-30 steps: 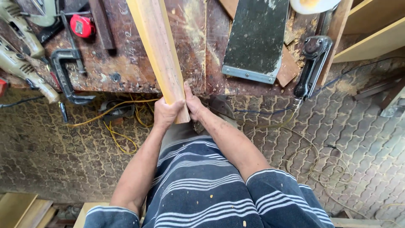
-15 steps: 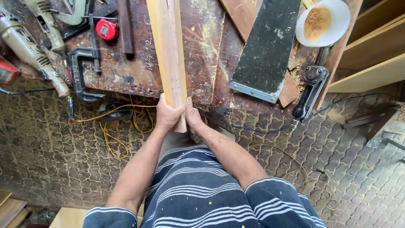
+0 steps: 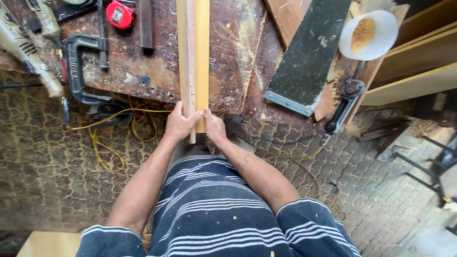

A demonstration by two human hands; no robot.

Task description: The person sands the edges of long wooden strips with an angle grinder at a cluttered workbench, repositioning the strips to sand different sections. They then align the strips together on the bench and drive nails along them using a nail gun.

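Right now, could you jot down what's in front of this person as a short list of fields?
Setting: worn wooden workbench over a patterned floor
Left hand: grips the near end of the wooden plank
Right hand: grips the same end from the other side
Plank: long, pale, lies on the bench, its near end overhanging the edge
Left of plank: black C-clamp, red tape measure, power tools
Right of plank: dark board, white bowl of sawdust
Below bench: yellow cord

Both forearms extended forward, converging; left hand (image 3: 179, 125) and right hand (image 3: 214, 127) side by side, fingers curled in grip.
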